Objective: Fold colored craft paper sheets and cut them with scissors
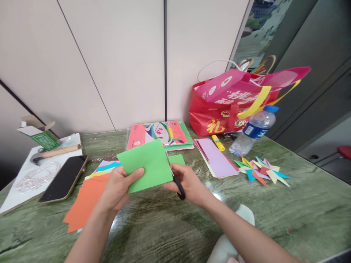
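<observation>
My left hand (122,184) is closed on a sheet of green paper (149,164), its thumb lying on top. In my right hand (188,182) is a pair of scissors (179,188) with black handles; the blades run along the right edge of the sheet and are mostly hidden. Another piece of green paper (177,159) shows just beyond my right hand. Below my left forearm lies a fanned stack of coloured paper (89,199), orange on top.
At the back are a packet of coloured paper (153,133), a red bag (211,113), a water bottle (253,131), and a glue stick (218,143). Purple paper strips (219,159) and folded paper pieces (264,171) lie right. A phone (65,178), hammer (57,151) and box (41,135) are left.
</observation>
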Demonstrator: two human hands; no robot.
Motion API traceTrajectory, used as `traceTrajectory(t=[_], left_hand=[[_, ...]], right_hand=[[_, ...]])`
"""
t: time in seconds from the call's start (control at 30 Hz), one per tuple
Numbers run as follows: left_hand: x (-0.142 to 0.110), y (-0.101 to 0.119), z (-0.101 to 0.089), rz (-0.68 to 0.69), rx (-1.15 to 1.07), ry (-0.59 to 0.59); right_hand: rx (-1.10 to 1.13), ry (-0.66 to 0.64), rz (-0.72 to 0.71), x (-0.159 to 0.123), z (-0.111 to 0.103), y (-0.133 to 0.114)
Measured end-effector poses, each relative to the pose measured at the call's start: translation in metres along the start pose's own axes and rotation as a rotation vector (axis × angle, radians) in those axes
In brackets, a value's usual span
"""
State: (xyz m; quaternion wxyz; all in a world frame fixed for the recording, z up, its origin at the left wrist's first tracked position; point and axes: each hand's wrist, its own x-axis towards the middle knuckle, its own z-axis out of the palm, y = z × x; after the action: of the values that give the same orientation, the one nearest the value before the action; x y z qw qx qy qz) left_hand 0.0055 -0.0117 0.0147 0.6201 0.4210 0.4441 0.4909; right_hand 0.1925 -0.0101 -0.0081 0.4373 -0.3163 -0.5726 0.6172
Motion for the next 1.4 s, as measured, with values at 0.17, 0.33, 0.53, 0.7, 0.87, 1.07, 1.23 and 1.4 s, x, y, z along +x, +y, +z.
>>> traceTrajectory(t=[0.17,0.33,0.53,0.7,0.87,1.07,1.23,1.4], left_hand=[[-0.0005,-0.0003,0.0009,-0.003,-0.013,-0.010],[0.0005,-0.0007,0.0014,-0.004,-0.013,-0.012],[-0.0003,-0.0007,0.0019,0.002,-0.018,-0.025],[0.0003,-0.0005,0.0027,-0.010,-0.016,-0.027],[0.0003,-0.0013,0.0022,-0.006,-0.009,-0.010],[-0.0005,0.0000,0.0021,-0.012,-0.025,-0.031],[-0.0008,0.0009,0.0023,-0.035,-0.018,-0.036],[-0.0012,-0.0002,0.0020,-0.056,-0.005,-0.043]], right_hand=[[-0.030,0.023,-0.005,-0.0006,0.0006,-0.0008],[-0.041,0.044,0.004,-0.0007,0.0013,0.0002],[-0.053,0.062,0.007,-0.0008,0.0016,-0.0005],[-0.080,0.061,0.014,-0.0011,0.0011,0.0005],[-0.076,0.045,-0.051,-0.0002,0.0008,-0.0024],[-0.018,-0.006,-0.032,0.0008,-0.0003,-0.0025],[0.002,-0.028,-0.015,0.0006,-0.0003,-0.0013],[-0.032,0.002,-0.021,0.0003,-0.0001,-0.0039]])
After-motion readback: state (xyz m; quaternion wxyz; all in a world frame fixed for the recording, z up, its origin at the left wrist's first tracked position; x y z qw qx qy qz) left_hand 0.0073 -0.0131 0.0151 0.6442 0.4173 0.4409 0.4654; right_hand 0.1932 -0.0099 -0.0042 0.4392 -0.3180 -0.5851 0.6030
